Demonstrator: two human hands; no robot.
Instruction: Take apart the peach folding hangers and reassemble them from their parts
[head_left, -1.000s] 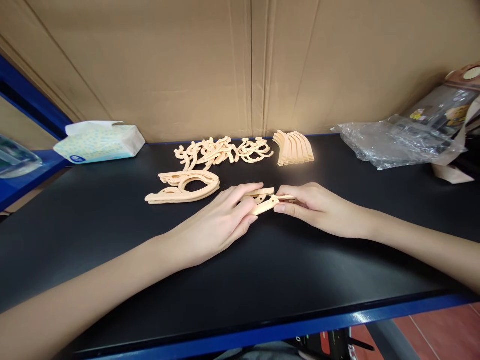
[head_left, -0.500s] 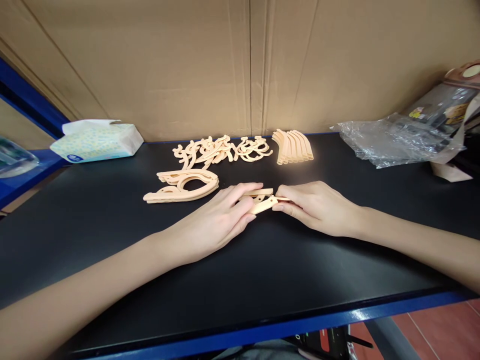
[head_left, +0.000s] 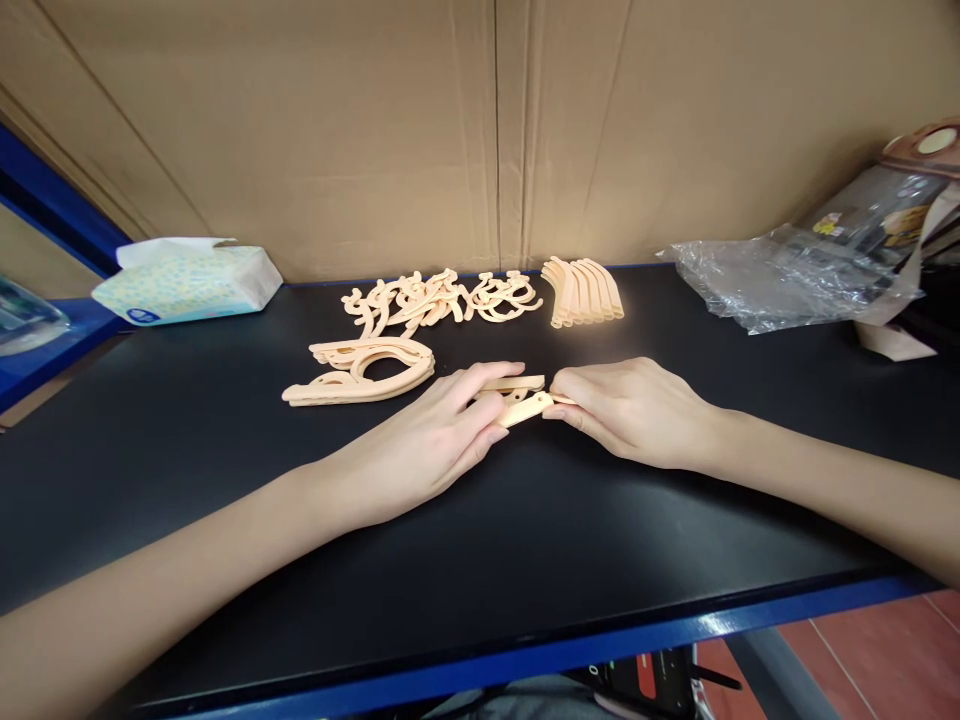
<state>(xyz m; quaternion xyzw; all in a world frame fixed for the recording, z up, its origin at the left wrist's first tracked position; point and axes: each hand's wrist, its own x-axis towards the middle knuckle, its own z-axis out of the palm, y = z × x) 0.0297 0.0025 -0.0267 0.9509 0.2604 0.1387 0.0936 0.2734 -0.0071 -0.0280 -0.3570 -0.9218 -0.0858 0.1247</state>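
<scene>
Just right of the table's middle, my left hand [head_left: 442,430] is closed around a peach plastic folding hanger [head_left: 527,409], whose pieces stick out past the fingers. A small hole shows near the end of its front piece. My right hand [head_left: 637,410] pinches a thin peach hanger piece [head_left: 561,399] between thumb and forefinger, right against that end; most of this piece is hidden in the hand. To the left of my left hand lies a stack of folded peach hangers [head_left: 409,385].
Behind the hands lie a pile of hanger hooks [head_left: 420,300] and a row of hanger arms [head_left: 581,292]. A tissue pack [head_left: 191,285] sits at the back left, and a crumpled clear plastic bag [head_left: 780,280] at the right. A cardboard wall [head_left: 390,140] closes off the back.
The view has shifted very slightly. Both hands keep their grip and position, with no clear movement of the hanger pieces.
</scene>
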